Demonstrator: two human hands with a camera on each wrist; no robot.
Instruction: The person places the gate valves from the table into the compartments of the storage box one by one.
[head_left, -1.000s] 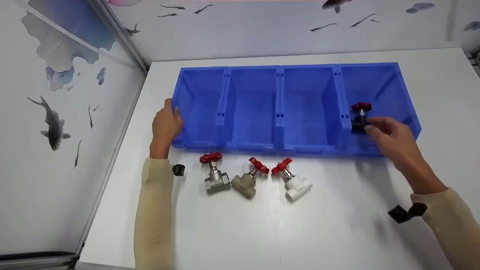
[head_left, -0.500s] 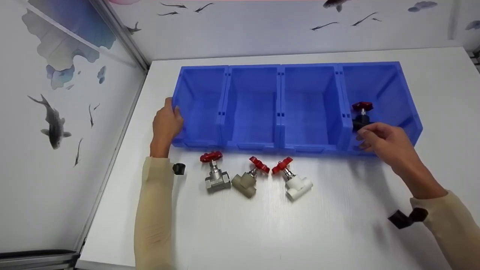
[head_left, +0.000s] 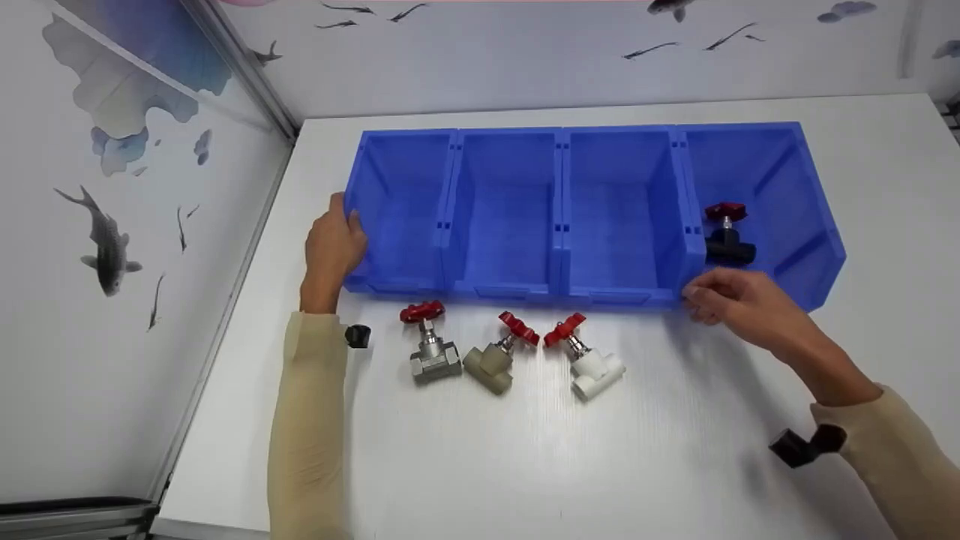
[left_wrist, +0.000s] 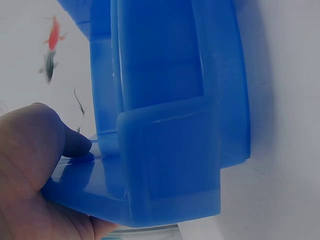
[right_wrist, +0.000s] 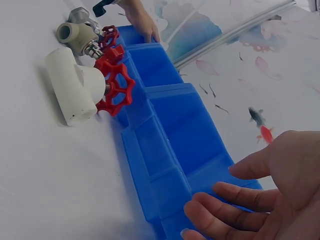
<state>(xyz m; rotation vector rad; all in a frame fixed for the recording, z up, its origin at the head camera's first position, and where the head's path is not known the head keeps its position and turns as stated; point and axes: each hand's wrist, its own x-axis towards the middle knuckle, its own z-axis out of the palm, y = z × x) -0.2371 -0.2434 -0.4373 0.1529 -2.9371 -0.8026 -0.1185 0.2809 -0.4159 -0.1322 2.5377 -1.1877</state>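
My left hand (head_left: 334,238) grips the left side wall of a row of joined blue storage bins (head_left: 559,217); the left wrist view shows the thumb (left_wrist: 77,143) over the rim. A black valve with a red handwheel (head_left: 729,247) sits in the rightmost bin. Just in front of it, at that bin's front edge, is my right hand (head_left: 750,311), fingers loosely bent and holding nothing. In the right wrist view the fingers (right_wrist: 225,205) are apart from the thumb. Whether they touch the bin's edge, I cannot tell.
In front of the bins lie three red-wheeled valves: a silver metal one (head_left: 433,356), an olive-brown one (head_left: 491,364) and a white one (head_left: 596,371). All rest on the white table (head_left: 540,465). Printed panels stand behind and to the left.
My right hand has let go of the black valve, which stays in the rightmost bin. It has drawn back toward the front edge and slightly left. The left hand has not moved.
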